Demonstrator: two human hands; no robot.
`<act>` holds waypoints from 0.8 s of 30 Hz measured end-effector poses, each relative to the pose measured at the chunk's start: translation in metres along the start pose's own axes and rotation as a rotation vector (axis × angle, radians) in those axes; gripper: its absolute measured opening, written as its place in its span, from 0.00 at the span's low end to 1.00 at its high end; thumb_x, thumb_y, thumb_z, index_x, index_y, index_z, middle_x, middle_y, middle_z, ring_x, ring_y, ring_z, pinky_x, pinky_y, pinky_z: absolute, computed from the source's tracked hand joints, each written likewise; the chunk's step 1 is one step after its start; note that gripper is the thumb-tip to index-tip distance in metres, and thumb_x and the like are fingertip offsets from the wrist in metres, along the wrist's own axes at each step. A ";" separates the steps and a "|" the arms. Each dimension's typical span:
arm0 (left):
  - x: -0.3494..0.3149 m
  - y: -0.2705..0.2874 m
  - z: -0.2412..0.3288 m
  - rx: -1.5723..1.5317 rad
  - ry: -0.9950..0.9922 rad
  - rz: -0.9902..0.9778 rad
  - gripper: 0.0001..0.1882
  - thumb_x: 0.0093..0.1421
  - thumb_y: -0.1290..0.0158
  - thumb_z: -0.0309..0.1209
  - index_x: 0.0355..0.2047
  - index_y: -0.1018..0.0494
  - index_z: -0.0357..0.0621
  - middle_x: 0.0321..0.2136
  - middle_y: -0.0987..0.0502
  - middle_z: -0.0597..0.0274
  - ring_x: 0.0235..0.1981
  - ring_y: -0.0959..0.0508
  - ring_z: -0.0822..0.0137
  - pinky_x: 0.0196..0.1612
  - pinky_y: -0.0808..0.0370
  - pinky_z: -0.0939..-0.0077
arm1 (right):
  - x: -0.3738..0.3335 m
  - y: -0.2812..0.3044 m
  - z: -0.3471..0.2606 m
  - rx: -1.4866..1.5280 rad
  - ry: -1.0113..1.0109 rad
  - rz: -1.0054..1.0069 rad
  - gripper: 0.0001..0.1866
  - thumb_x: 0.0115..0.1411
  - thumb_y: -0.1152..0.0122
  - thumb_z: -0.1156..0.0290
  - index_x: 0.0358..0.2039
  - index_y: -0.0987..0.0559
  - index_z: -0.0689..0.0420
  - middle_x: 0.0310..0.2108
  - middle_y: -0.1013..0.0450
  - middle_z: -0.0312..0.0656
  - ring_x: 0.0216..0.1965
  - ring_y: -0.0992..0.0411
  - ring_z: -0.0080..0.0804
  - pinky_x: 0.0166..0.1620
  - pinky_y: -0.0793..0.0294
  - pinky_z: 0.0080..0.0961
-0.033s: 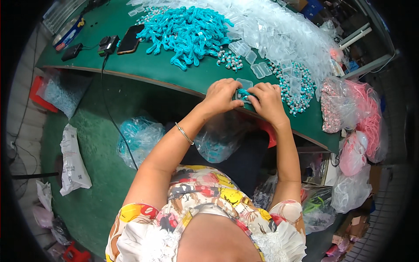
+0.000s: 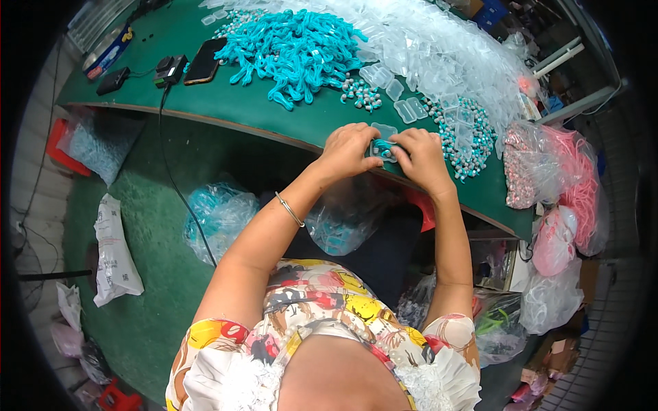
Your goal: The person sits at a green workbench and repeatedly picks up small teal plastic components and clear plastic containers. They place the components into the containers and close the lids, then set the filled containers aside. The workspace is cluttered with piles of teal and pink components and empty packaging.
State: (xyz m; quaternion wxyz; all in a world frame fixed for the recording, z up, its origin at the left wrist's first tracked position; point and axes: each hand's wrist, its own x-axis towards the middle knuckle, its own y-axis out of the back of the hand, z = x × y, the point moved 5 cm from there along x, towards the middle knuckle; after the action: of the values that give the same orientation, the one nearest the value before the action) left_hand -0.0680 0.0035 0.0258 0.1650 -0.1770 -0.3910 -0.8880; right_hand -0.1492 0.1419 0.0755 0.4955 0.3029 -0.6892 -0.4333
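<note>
At the front edge of the green table, a small clear plastic box [image 2: 386,129] stands with its lid raised. A coiled turquoise cord [image 2: 382,148] with small beads lies inside it. My left hand [image 2: 347,151] grips the box's left side, thumb along the near edge. Around the right side curl the fingers of my right hand [image 2: 423,159], its thumb beside the cord; the fingertips are partly hidden. Just beyond, grey-and-turquoise beads [image 2: 361,94] lie in a small cluster, and an empty clear box [image 2: 410,109] rests open near my right hand.
A heap of turquoise cords [image 2: 291,55] and a large pile of clear boxes [image 2: 445,48] cover the back of the table. More beads [image 2: 469,140] spread to the right, near bagged pink cords [image 2: 579,185]. A phone [image 2: 204,61] and a cabled black device [image 2: 170,70] lie at left.
My right thumb has shifted slightly off the cord toward the box's right side, so more of the cord and beads inside shows. My left hand has stayed in place.
</note>
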 end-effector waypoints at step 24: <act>-0.004 0.003 0.009 0.001 -0.121 0.055 0.22 0.51 0.36 0.35 0.45 0.28 0.47 0.33 0.25 0.58 0.36 0.24 0.52 0.40 0.28 0.59 | -0.027 -0.001 0.005 0.429 -0.020 0.105 0.16 0.51 0.32 0.77 0.42 0.20 0.60 0.40 0.25 0.49 0.41 0.24 0.46 0.43 0.25 0.34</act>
State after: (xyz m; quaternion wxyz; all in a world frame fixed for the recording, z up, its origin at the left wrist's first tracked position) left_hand -0.0617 0.0090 0.0313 0.1656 -0.2407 -0.3957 -0.8706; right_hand -0.1446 0.1660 0.0622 0.4347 0.3607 -0.7854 -0.2530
